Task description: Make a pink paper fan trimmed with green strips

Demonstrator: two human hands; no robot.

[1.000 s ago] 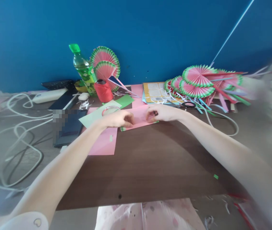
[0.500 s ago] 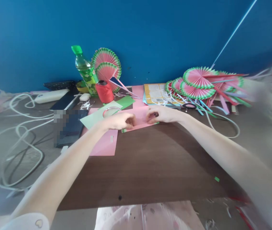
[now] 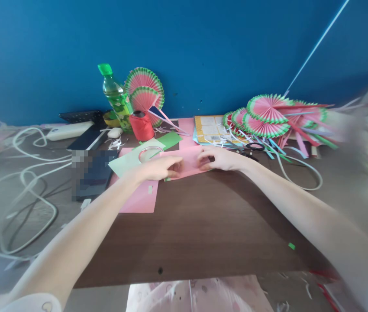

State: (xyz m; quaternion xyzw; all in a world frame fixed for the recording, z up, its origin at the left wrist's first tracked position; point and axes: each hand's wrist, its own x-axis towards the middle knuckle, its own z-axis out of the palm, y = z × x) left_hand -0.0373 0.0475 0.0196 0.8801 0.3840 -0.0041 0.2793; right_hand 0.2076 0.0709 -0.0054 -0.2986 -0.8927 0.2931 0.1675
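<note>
A pink paper sheet with a green edge [image 3: 188,164] lies on the brown table [image 3: 203,225]. My left hand [image 3: 158,168] pinches its near left edge with curled fingers. My right hand [image 3: 221,158] pinches the near right edge, fingertips pressed on the paper. Both hands face each other, a short gap apart. A larger pink sheet [image 3: 140,197] lies under and left of the left hand.
A green bottle [image 3: 115,97], a red spool [image 3: 141,125] and pleated paper fans [image 3: 145,89] stand at the wall. More fans [image 3: 268,115], scissors [image 3: 250,147] and paper strips lie right. A dark phone [image 3: 93,173], light green paper [image 3: 132,158] and white cables [image 3: 24,182] lie left.
Both hands stay on the pink paper; the fingers have shifted slightly along its near edge, and the view has tilted a little.
</note>
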